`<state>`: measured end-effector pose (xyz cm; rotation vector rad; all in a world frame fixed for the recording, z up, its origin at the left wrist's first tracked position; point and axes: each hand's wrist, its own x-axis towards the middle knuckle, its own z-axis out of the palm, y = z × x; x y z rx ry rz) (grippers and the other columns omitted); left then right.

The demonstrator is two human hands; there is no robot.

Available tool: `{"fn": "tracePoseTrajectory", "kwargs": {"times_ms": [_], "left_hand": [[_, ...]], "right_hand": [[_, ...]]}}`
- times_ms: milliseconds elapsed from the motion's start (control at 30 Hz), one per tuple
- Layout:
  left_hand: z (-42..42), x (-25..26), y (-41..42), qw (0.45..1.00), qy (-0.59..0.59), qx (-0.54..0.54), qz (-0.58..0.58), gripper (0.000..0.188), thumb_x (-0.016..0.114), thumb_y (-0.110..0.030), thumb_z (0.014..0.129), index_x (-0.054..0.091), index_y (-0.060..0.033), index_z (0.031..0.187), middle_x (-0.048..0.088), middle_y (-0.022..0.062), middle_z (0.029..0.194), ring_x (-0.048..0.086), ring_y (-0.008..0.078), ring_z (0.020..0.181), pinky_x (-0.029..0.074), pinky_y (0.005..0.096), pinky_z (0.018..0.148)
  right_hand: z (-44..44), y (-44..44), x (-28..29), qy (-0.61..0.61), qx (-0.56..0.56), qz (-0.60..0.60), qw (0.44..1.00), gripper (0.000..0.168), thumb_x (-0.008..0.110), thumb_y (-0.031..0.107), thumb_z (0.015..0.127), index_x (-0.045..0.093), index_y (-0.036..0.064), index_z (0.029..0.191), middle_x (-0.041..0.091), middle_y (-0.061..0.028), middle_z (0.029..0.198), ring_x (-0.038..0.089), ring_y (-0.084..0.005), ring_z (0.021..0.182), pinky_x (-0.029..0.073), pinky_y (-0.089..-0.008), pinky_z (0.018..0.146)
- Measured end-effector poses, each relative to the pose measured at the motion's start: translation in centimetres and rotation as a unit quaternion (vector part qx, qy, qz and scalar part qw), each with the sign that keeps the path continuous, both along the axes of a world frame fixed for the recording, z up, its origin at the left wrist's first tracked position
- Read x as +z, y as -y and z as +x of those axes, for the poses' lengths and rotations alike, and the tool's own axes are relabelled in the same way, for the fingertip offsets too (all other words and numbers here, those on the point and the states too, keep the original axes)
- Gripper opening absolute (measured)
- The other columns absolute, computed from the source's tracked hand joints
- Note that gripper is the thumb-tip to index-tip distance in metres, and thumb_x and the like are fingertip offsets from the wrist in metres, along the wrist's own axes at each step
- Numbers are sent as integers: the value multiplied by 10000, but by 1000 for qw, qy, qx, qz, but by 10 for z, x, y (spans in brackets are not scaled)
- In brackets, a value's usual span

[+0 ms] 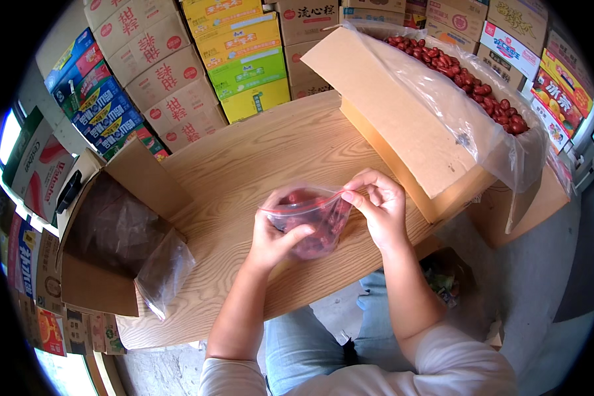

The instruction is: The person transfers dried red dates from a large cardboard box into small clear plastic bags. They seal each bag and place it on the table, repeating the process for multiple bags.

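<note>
A clear zip-lock plastic bag [317,242] with a red seal strip is held just over the wooden table, partly filled with dark red fruit that look like jujubes. My left hand [277,232] wraps around the bag's left side, its thumb across the front. With thumb and forefinger, my right hand [376,205] pinches the right end of the red seal. On the right stands a large cardboard box [391,114] lined with clear plastic film [425,104], heaped with loose red jujubes [455,74]. Whether the seal is closed along its whole length cannot be told.
At the table's left end, an open cardboard box [99,292] holds clear plastic, and an empty-looking clear bag [166,272] hangs over its edge. The wood-grain table [227,173] spans between both boxes. Stacked cartons [163,74] line the back. Below right sits a bin-like container [445,277].
</note>
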<state>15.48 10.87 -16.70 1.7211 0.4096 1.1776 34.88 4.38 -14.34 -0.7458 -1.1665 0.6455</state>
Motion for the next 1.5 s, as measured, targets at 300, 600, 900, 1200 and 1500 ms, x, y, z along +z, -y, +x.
{"fn": "tracePoseTrajectory", "kwargs": {"times_ms": [300, 600, 900, 1200, 1500], "left_hand": [[5, -1, 7, 997, -4, 61, 36, 495, 832, -198, 700, 591, 20, 1073, 642, 104, 1028, 608, 201, 959, 469, 339, 870], [7, 5, 10, 998, 21, -3, -52, 483, 779, -131, 747, 606, 9, 1176, 644, 98, 1031, 604, 197, 970, 461, 338, 894], [10, 1, 7, 994, 85, 8, -65, 484, 853, -145, 671, 584, 5, 1044, 607, 90, 1066, 574, 195, 1022, 444, 345, 925], [6, -1, -2, 997, 31, 47, 49, 423, 855, -102, 664, 641, -2, 1015, 618, 71, 993, 587, 163, 945, 457, 309, 867], [4, -2, 4, 996, 52, 37, -58, 481, 904, -134, 607, 563, -36, 932, 605, 35, 936, 580, 119, 869, 465, 277, 810]], "right_hand": [[-3, -4, -11, -77, 24, -50, 996, 325, 691, -46, 793, 548, 15, 1078, 607, -67, 1010, 615, -119, 880, 475, -253, 809], [0, 1, -12, -93, 31, -58, 993, 301, 695, -15, 807, 556, 14, 1073, 598, -72, 1018, 591, -127, 900, 486, -267, 807], [0, 1, -15, -65, 36, -78, 994, 204, 682, 39, 845, 572, 25, 1016, 613, -65, 960, 578, -115, 870, 521, -251, 677], [-1, -1, -21, -90, 33, -60, 994, 115, 695, 60, 847, 593, 29, 892, 628, -41, 869, 591, -99, 815, 526, -247, 687], [-3, 0, -19, -102, 34, -50, 993, 113, 691, 55, 851, 586, 35, 888, 632, -42, 872, 594, -94, 806, 525, -244, 706]]}}
